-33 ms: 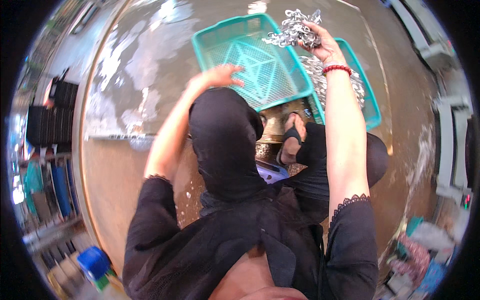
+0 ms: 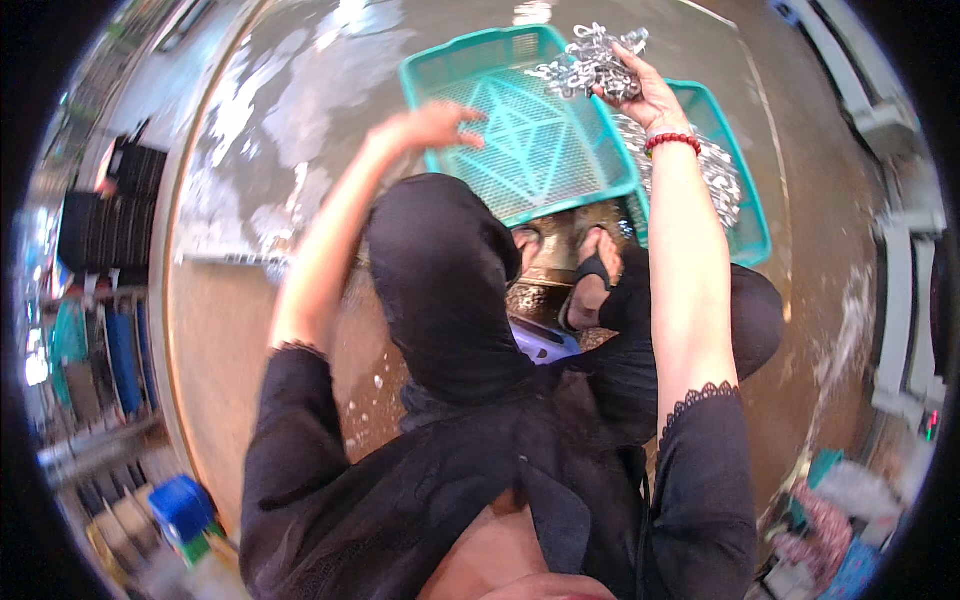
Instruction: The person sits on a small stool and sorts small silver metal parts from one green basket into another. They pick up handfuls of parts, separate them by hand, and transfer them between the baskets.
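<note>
My right hand point(image 2: 652, 98), with red beads at its wrist, grips a tangled bunch of small silvery metal links point(image 2: 592, 66) above the far right corner of a green plastic basket point(image 2: 570, 135). The bare mesh bottom of that basket shows. Over its left edge is my left hand point(image 2: 432, 126), slightly blurred, with fingers apart and nothing in them. Whether it touches the basket I cannot tell. Beneath my right wrist stands a second green basket point(image 2: 757, 205), holding many similar silvery pieces point(image 2: 718, 180). My right forearm hides part of it.
Both baskets stand on a wet, shiny floor point(image 2: 300, 130), close in front of my feet point(image 2: 598, 250). A purple plastic thing point(image 2: 542, 343) shows between my legs. Black stacked crates point(image 2: 105, 225) are at the left, a blue bin point(image 2: 183, 508) lower left. Cloths and bags point(image 2: 835, 525) lie lower right.
My left hand has moved up and slightly left, away from the mesh. In the picture the baskets sit a little further right. My right hand still holds the metal links.
</note>
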Demonstrator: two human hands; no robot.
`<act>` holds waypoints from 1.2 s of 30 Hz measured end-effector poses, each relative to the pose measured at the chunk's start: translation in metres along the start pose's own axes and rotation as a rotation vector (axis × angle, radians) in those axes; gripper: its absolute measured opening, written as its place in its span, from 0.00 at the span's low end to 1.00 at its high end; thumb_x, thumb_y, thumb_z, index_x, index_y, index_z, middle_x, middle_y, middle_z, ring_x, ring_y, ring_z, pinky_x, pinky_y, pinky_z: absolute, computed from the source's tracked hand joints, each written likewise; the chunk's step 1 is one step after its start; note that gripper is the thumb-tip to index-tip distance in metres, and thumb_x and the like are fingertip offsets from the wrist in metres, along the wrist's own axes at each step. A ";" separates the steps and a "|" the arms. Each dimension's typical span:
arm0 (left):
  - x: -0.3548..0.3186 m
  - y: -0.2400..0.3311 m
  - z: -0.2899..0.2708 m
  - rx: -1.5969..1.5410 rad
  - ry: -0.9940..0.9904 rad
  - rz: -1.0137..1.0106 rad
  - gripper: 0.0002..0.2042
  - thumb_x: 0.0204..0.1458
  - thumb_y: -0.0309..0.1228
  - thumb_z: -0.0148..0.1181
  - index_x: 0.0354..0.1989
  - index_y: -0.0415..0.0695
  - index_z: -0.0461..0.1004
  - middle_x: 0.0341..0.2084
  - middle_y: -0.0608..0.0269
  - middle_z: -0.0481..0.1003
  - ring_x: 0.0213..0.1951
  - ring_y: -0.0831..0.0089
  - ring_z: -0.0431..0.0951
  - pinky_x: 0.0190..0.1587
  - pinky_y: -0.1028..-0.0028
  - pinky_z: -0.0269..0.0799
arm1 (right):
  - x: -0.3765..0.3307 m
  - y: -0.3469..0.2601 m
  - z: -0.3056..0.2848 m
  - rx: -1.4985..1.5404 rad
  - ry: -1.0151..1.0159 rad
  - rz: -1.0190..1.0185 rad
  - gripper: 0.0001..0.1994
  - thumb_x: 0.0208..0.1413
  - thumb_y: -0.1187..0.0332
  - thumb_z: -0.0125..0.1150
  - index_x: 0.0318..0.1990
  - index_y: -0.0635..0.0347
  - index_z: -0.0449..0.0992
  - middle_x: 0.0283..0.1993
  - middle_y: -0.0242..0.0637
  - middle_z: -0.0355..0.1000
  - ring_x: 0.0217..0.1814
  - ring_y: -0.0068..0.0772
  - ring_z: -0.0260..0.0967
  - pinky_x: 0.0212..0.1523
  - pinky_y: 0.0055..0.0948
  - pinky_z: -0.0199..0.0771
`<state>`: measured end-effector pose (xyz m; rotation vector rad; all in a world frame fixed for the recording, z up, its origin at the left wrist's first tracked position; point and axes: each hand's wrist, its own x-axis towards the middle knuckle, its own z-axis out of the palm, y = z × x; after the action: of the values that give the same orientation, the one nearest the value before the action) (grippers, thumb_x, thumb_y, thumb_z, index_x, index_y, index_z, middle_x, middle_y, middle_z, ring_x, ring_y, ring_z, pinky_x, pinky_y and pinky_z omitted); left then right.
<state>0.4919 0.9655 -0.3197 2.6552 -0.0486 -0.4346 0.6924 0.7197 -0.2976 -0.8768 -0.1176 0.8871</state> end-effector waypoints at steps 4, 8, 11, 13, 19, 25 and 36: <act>0.000 -0.044 -0.118 0.182 -0.033 0.132 0.19 0.50 0.47 0.52 0.42 0.46 0.75 0.34 0.55 0.76 0.41 0.67 0.75 0.42 0.62 0.68 | 0.042 0.068 -0.020 0.164 0.023 0.119 0.17 0.54 0.56 0.54 0.45 0.56 0.71 0.45 0.37 0.71 0.48 0.43 0.67 0.49 0.59 0.62; 0.026 -0.022 -0.130 0.315 -0.082 -0.269 0.25 0.47 0.52 0.52 0.44 0.44 0.73 0.38 0.55 0.75 0.44 0.63 0.73 0.43 0.62 0.68 | 0.050 0.092 0.016 0.262 0.037 0.141 0.26 0.54 0.45 0.45 0.48 0.58 0.69 0.49 0.43 0.69 0.55 0.48 0.62 0.53 0.59 0.58; 0.082 -0.043 -0.079 0.278 -0.106 -0.391 0.29 0.44 0.56 0.53 0.45 0.42 0.72 0.41 0.55 0.73 0.46 0.61 0.71 0.45 0.61 0.68 | 0.071 0.078 0.002 0.277 -0.076 0.104 0.25 0.53 0.50 0.50 0.49 0.62 0.67 0.48 0.48 0.68 0.51 0.49 0.64 0.52 0.58 0.61; 0.110 -0.048 -0.010 0.217 -0.163 -0.384 0.32 0.43 0.59 0.53 0.46 0.41 0.71 0.43 0.55 0.73 0.48 0.59 0.70 0.46 0.61 0.68 | 0.093 0.072 -0.025 0.176 -0.076 0.056 0.21 0.53 0.56 0.52 0.48 0.63 0.67 0.47 0.51 0.68 0.48 0.50 0.66 0.49 0.56 0.66; 0.058 0.050 0.169 -0.211 -0.119 -0.352 0.46 0.40 0.66 0.48 0.61 0.41 0.52 0.54 0.42 0.60 0.55 0.53 0.63 0.58 0.61 0.56 | 0.077 0.101 -0.067 0.379 0.141 0.178 0.12 0.48 0.74 0.55 0.40 0.67 0.67 0.44 0.53 0.68 0.41 0.55 0.68 0.36 0.45 0.73; 0.032 0.079 0.206 0.073 -0.223 -0.282 0.23 0.35 0.43 0.67 0.38 0.40 0.74 0.38 0.50 0.74 0.39 0.57 0.76 0.37 0.63 0.73 | 0.077 0.122 -0.088 0.254 -0.030 0.368 0.08 0.49 0.76 0.53 0.38 0.68 0.68 0.37 0.46 0.71 0.33 0.39 0.70 0.25 0.31 0.73; 0.018 -0.016 0.148 -2.331 0.267 -0.180 0.37 0.51 0.58 0.41 0.64 0.52 0.42 0.54 0.48 0.61 0.48 0.59 0.69 0.46 0.52 0.67 | 0.011 0.157 0.024 -0.115 -0.123 0.125 0.23 0.52 0.66 0.48 0.57 0.62 0.60 0.49 0.41 0.68 0.49 0.32 0.67 0.49 0.31 0.69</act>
<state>0.4621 0.9153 -0.4580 0.3712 0.4637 0.0174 0.5906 0.7924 -0.3963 -0.9444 -0.2239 1.0595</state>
